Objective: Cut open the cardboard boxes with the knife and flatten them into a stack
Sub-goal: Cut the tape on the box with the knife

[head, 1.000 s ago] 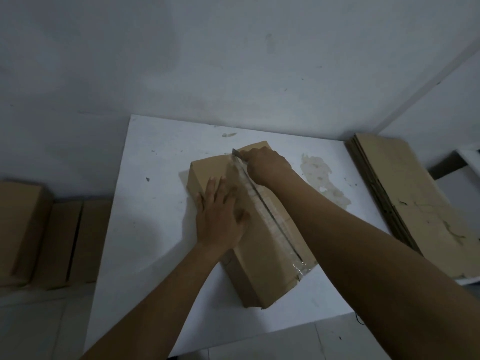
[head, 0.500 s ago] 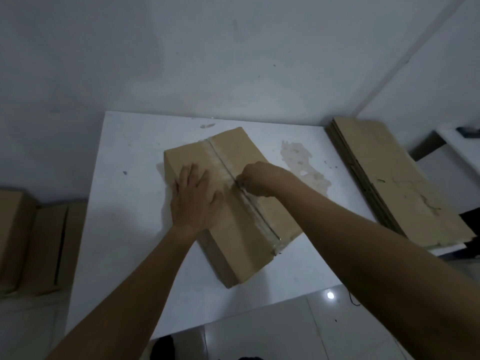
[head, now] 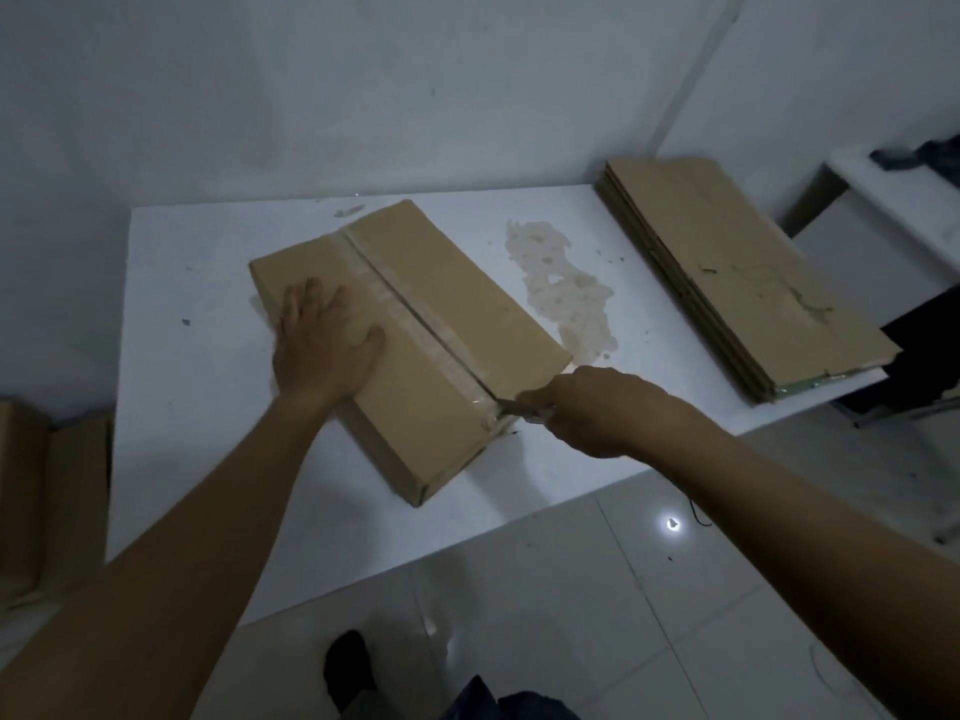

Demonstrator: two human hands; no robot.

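box [head: 457,304]: brown, taped seam slit, on table | knife [head: 511,406]: at near seam end

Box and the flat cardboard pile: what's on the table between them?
In the head view, a pale blotchy patch on the white table lies between the box and the flat cardboard pile.

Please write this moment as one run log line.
left hand: flat on box | right hand: grips knife at seam's near end
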